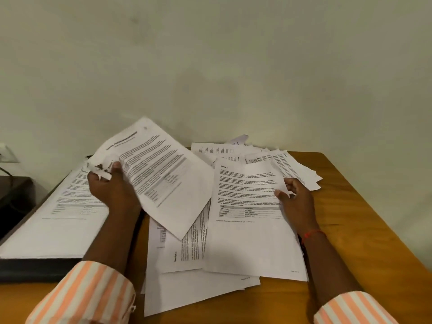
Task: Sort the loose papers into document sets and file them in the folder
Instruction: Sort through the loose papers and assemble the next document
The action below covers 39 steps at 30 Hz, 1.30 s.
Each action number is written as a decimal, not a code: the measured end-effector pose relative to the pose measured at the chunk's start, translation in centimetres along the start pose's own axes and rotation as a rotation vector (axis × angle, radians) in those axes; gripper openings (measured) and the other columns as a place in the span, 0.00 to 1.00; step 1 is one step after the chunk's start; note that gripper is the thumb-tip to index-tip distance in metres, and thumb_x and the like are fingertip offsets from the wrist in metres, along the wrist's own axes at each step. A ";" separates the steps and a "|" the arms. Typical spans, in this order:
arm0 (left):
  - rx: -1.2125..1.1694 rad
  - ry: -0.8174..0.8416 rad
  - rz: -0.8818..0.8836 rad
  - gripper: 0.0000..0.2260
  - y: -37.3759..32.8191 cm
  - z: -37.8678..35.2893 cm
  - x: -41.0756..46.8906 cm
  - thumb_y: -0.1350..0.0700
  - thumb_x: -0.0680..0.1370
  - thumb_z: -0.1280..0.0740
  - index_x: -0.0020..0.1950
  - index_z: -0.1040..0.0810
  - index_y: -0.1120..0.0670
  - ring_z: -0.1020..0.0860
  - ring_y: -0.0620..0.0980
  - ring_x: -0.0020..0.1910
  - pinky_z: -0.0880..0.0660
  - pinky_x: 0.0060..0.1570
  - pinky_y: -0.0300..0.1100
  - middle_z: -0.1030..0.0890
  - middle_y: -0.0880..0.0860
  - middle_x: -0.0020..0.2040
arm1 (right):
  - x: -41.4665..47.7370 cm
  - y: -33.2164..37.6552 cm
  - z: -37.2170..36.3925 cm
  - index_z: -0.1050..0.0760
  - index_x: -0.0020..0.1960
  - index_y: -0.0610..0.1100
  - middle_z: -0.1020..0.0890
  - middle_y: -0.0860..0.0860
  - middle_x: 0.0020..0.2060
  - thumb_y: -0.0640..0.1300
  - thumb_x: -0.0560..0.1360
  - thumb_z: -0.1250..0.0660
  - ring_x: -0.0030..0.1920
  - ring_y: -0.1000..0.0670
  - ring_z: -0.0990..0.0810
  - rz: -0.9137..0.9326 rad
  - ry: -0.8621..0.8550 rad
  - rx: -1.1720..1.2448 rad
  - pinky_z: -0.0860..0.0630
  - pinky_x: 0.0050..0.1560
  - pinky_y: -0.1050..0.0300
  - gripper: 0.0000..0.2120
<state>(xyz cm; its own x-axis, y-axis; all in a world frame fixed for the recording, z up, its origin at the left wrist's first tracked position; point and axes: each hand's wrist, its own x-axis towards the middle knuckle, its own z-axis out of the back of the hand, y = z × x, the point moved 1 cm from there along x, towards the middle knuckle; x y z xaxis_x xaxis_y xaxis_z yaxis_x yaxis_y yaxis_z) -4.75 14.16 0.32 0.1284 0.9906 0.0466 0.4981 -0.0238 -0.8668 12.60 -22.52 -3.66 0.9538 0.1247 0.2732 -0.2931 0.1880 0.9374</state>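
My left hand grips the crumpled top corner of a printed sheet and holds it tilted above the table. My right hand pinches the right edge of another printed sheet, which carries a small table and lies on top of the loose paper pile. More loose sheets are spread toward the wall. At the left lies the dark open folder with a stack of printed pages on it.
The wooden table shows bare at the right and along the front edge. A plain wall rises right behind it. A dark piece of furniture with a cable and a wall socket stand at the far left.
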 end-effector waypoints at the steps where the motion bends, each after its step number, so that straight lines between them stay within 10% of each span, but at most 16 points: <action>1: -0.035 -0.017 0.019 0.16 0.1 0.1 0.5 0.63 0.77 0.27 0.64 0.23 0.54 0.16 0.49 0.56 0.20 0.59 0.46 0.17 0.54 0.59 | 0.0 0.0 0.0 0.24 0.58 0.46 0.20 0.55 0.53 0.34 0.77 0.29 0.54 0.57 0.21 -0.001 0.000 -0.001 0.23 0.49 0.64 0.13; 7: -0.115 -0.058 0.186 0.17 1.3 0.6 1.8 0.61 0.80 0.30 0.70 0.24 0.58 0.18 0.43 0.47 0.20 0.40 0.34 0.18 0.53 0.60 | 0.2 -0.3 0.0 0.24 0.60 0.45 0.19 0.51 0.58 0.35 0.77 0.29 0.55 0.53 0.21 0.009 0.001 -0.019 0.24 0.49 0.66 0.13; 15: -0.013 0.285 0.478 0.35 5.2 0.7 2.1 0.36 0.68 0.22 0.68 0.22 0.53 0.17 0.54 0.59 0.20 0.59 0.53 0.16 0.53 0.60 | 0.1 -0.6 -0.3 0.23 0.57 0.45 0.18 0.52 0.54 0.35 0.77 0.29 0.55 0.53 0.19 0.004 0.029 -0.003 0.21 0.50 0.60 0.12; 23: -0.029 0.433 0.615 0.15 2.5 -1.2 -3.2 0.49 0.84 0.37 0.66 0.24 0.56 0.16 0.54 0.53 0.17 0.49 0.51 0.17 0.54 0.56 | 0.1 -0.5 -0.3 0.23 0.57 0.47 0.17 0.52 0.54 0.36 0.77 0.28 0.55 0.53 0.19 0.010 0.040 -0.024 0.19 0.52 0.55 0.12; 30: 0.500 0.650 0.296 0.15 4.8 -2.9 -7.6 0.58 0.79 0.28 0.65 0.24 0.51 0.18 0.52 0.55 0.21 0.57 0.52 0.18 0.52 0.58 | 0.0 0.3 -0.5 0.23 0.55 0.46 0.18 0.57 0.49 0.38 0.80 0.32 0.48 0.66 0.20 0.063 0.060 -0.124 0.24 0.47 0.71 0.06; 39: 0.668 0.681 0.056 0.16 5.8 -2.9 -8.7 0.52 0.79 0.28 0.65 0.27 0.47 0.19 0.50 0.55 0.23 0.52 0.45 0.19 0.49 0.59 | -1.6 2.7 -1.7 0.28 0.62 0.53 0.18 0.62 0.55 0.49 0.74 0.24 0.55 0.61 0.20 -0.103 0.381 -0.097 0.24 0.53 0.63 0.20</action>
<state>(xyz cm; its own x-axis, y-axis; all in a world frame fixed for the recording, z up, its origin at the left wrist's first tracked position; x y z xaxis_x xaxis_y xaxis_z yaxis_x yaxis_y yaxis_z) -0.49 5.01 -3.69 0.7138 0.6942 0.0930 -0.0890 0.2216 -0.9711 10.16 -20.56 -1.95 0.8912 0.4493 0.0621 -0.2195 0.3073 0.9260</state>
